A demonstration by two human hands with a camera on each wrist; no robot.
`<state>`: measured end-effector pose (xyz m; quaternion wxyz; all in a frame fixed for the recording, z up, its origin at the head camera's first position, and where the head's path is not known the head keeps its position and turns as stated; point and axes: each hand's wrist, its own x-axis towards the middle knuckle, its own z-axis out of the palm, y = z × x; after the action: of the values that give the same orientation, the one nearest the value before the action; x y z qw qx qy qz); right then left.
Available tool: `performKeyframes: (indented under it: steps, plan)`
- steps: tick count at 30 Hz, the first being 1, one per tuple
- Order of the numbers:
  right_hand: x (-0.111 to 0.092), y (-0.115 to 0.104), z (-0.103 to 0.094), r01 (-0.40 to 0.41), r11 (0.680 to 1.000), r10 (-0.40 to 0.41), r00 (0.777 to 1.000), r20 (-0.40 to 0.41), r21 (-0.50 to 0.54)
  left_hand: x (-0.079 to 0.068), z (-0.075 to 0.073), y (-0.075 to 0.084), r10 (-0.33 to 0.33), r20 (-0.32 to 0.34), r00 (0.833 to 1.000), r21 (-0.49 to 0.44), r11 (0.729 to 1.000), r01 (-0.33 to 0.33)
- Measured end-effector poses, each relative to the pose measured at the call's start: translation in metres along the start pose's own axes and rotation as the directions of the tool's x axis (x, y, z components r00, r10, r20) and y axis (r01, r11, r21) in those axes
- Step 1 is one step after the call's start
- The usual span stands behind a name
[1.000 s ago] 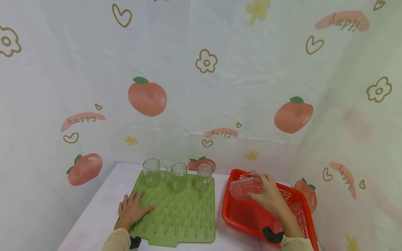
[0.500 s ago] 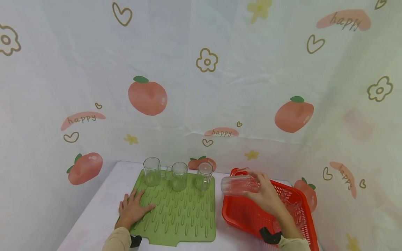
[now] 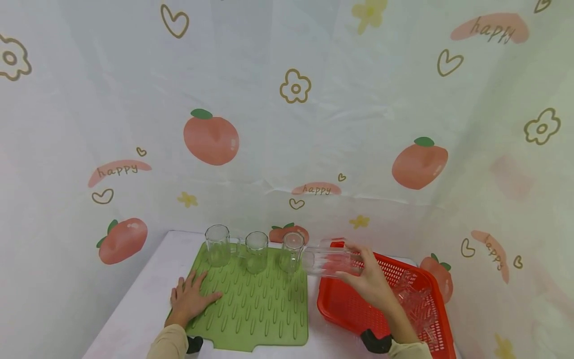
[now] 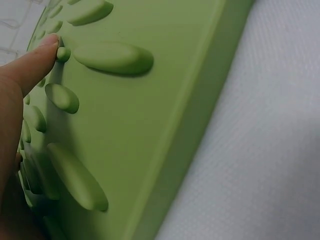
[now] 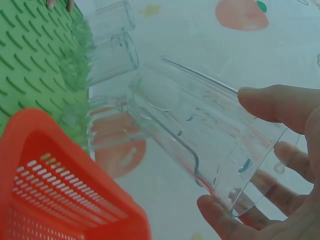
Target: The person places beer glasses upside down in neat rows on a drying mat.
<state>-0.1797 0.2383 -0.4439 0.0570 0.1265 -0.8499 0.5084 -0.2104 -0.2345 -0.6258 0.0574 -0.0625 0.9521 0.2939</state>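
Observation:
My right hand (image 3: 374, 286) grips a clear glass mug (image 3: 324, 261) by its base end, thumb on one side and fingers on the other. The mug lies sideways in the air over the red basket's left rim, its mouth toward the mat. In the right wrist view, my thumb and fingertips hold the mug (image 5: 195, 115) at its near end. My left hand (image 3: 190, 299) rests with fingers spread on the left edge of the green drying mat (image 3: 255, 324). Three glass mugs, left (image 3: 217, 247), middle (image 3: 256, 253) and right (image 3: 292, 253), stand along the mat's back edge.
The red plastic basket (image 3: 343, 314) stands right of the mat, with more clear glassware (image 3: 417, 304) at its right side. A printed white curtain (image 3: 251, 189) hangs right behind the table. A strip of white tabletop (image 3: 316, 329) separates mat and basket.
My right hand has carried the mug leftward from above the basket toward the mat, and the mug now looks closer to level. The left hand has stayed in place.

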Motion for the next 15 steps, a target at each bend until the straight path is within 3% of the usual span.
performKeyframes:
  steps: [8, 15]
  plan:
    - [0.001, 0.003, 0.014, 0.057, 0.998, -0.057, 0.998, -0.007, 0.013, 0.002, 0.0, 0.0, 0.002, -0.006, 1.0, -0.003, 1.0, -0.002]
    - [0.001, 0.0, 0.026, 0.022, 0.997, -0.024, 1.0, 0.016, 0.078, 0.001, 0.003, -0.002, 0.012, -0.036, 0.999, -0.013, 1.0, -0.013]
